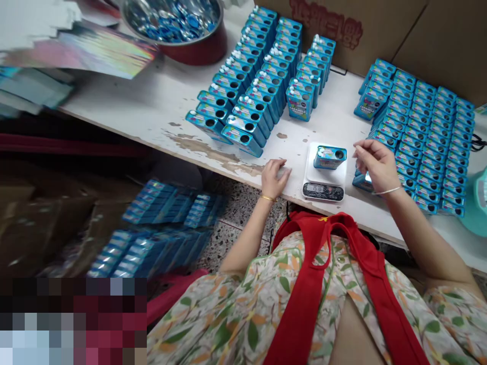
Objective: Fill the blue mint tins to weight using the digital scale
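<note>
A small blue tin (pixel 330 158) printed with a label stands on the white digital scale (pixel 326 175), whose display is lit. It has a round dark hole in its top and a white pellet beside the hole. Just right of the tin, my right hand (pixel 378 165) hovers with thumb and fingertips pinched together; whatever is between them is too small to make out. My left hand (pixel 274 177) rests on the table's front edge, left of the scale, fingers loosely apart and holding nothing.
Rows of blue tins with white pellets on top (pixel 258 91) stand left of the scale. More tins (pixel 422 137) fill the right side. A red-sided bowl of blue-and-silver caps (pixel 190 48) sits far left. A cardboard box (pixel 380 30) borders the back; a turquoise container (pixel 475 203) is at right.
</note>
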A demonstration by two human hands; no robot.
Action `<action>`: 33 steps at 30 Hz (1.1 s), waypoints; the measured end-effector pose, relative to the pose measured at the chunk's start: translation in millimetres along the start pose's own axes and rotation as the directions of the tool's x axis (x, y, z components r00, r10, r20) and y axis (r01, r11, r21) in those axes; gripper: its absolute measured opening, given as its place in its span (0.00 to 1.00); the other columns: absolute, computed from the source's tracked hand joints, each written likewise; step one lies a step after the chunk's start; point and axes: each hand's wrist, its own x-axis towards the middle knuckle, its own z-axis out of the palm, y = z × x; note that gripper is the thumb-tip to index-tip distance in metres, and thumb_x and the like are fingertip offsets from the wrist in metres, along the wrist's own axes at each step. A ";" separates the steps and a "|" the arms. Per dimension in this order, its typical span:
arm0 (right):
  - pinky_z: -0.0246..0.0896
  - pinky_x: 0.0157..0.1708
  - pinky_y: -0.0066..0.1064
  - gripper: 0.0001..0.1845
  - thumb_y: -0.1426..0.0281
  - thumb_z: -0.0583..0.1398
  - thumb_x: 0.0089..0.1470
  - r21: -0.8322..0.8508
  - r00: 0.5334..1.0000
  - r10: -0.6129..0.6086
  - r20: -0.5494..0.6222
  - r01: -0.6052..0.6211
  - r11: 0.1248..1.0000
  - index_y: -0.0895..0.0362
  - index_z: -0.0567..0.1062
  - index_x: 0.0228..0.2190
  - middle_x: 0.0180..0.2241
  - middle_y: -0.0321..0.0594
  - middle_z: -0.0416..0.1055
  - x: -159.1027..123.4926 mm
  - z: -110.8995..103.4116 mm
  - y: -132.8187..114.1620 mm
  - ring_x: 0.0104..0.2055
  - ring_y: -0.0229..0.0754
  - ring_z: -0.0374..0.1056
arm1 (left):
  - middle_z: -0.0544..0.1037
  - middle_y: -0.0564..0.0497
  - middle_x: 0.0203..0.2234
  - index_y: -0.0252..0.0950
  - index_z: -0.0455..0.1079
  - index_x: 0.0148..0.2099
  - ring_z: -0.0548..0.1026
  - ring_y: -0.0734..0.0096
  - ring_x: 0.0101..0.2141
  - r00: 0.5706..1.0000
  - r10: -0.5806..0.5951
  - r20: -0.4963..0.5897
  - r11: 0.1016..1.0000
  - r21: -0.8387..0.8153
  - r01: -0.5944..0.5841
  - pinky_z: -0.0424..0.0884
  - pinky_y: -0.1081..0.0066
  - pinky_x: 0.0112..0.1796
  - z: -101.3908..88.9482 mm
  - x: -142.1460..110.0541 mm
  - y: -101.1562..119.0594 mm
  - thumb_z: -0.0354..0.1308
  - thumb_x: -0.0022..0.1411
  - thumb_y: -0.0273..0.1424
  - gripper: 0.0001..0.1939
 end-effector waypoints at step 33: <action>0.63 0.20 0.18 0.15 0.67 0.53 0.66 0.700 0.784 0.594 0.181 -0.527 0.482 0.59 0.72 0.30 0.24 0.37 0.71 -40.0 45.3 49.0 0.23 0.31 0.66 | 0.72 0.48 0.46 0.43 0.67 0.53 0.72 0.60 0.51 0.891 0.339 0.303 0.941 -0.109 -0.321 0.69 0.56 0.51 -29.9 83.3 121.5 0.48 0.70 0.44 0.16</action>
